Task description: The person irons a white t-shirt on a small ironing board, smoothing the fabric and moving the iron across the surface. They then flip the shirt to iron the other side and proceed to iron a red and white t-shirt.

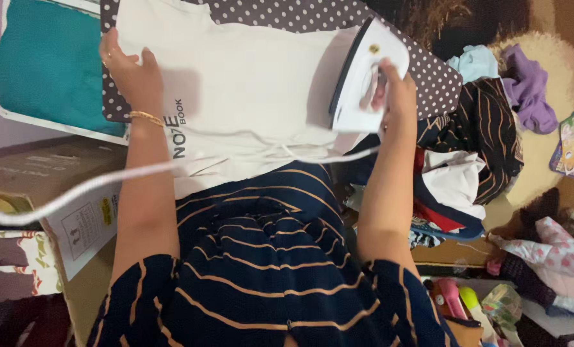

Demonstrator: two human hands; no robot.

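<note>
Polka-dotted and dark, the ironing board (438, 77) runs across the top of the view, with heaps of clothes (473, 148) piled on the floor just beside its right end and a cardboard box (74, 212) at the left. Spread flat over the board lies a white T-shirt (248, 83) with dark lettering near its hem. The right hand (396, 96) is wrapped closed around the handle of a white electric iron (364, 74), which sits on the shirt's right part. Its white cord (107, 180) trails off left across the person's lap. The left hand (129, 67) lies with fingers spread and palm down on the shirt's left edge, holding nothing, only pinning the cloth.

As I see it, doing this well means keeping that flat hand pulling the fabric taut and well apart from the hot sole, gliding the iron away from the lettering, and keeping the cord off the shirt.
</note>
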